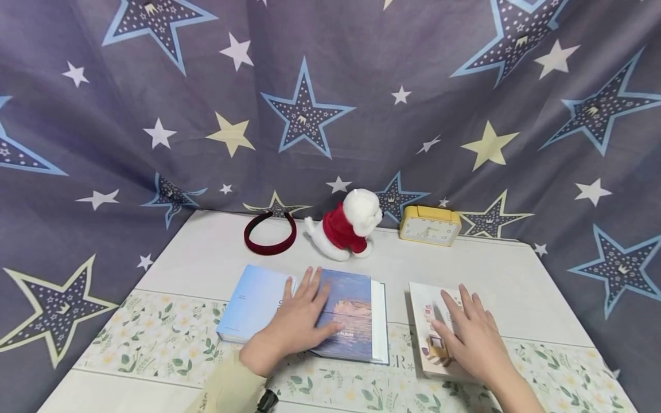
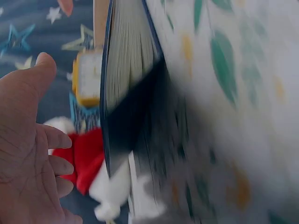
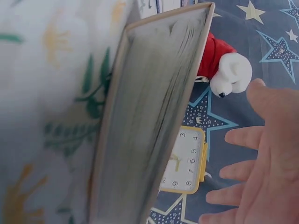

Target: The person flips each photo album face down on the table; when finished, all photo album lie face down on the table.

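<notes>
My left hand (image 1: 299, 324) is spread over an album (image 1: 356, 304) with a painted sea and cliff on its cover, thumb pointing right. Its fingertips reach the line between that album and a pale blue book (image 1: 245, 304) on the left. My right hand (image 1: 475, 341), fingers straight, lies over a thick white album (image 1: 424, 327) with small drawings on its cover. The right wrist view shows a gap between the fingers and the cover of this album (image 3: 145, 116). In the left wrist view, page edges of the sea album (image 2: 128, 42) appear beside the palm. Neither hand grips anything.
Behind the books, a dark red headband (image 1: 271, 249), a white plush dog (image 1: 361, 212) in a red top and a yellow alarm clock (image 1: 430, 225) stand along the back. A flowered cloth strip (image 1: 160, 332) crosses the white table. A star-patterned curtain (image 1: 361, 137) hangs behind.
</notes>
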Available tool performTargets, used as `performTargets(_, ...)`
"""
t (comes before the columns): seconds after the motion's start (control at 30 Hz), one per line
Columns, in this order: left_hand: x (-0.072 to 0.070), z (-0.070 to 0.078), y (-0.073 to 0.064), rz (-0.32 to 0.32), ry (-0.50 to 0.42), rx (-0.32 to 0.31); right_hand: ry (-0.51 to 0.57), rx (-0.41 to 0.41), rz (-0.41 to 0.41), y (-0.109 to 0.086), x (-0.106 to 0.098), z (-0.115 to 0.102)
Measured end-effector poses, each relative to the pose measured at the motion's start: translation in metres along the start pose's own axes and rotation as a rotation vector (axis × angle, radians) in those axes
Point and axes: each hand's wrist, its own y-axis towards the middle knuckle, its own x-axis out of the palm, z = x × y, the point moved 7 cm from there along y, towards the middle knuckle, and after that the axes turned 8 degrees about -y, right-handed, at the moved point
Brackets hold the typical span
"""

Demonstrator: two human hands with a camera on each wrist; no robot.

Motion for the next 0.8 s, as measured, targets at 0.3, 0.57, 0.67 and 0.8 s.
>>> performTargets(0.3, 0.028, 0.054, 0.022, -0.152, -0.004, 0.118, -0.004, 0.062, -0.063, -0.020, 0.007, 0.024)
performTargets(0.57, 0.052, 0.096, 0.035, -0.265, -0.059, 0.175, 0.044, 0.209, -0.264, -0.040, 0.023, 0.051)
performTargets(0.67, 0.060, 0.110, 0.038, -0.297, -0.061, 0.200, 0.064, 0.244, -0.306, -0.046, 0.028, 0.058)
performTargets(0.8, 0.070, 0.126, 0.042, -0.343, -0.047, 0.228, 0.080, 0.288, -0.334, -0.049, 0.031, 0.066)
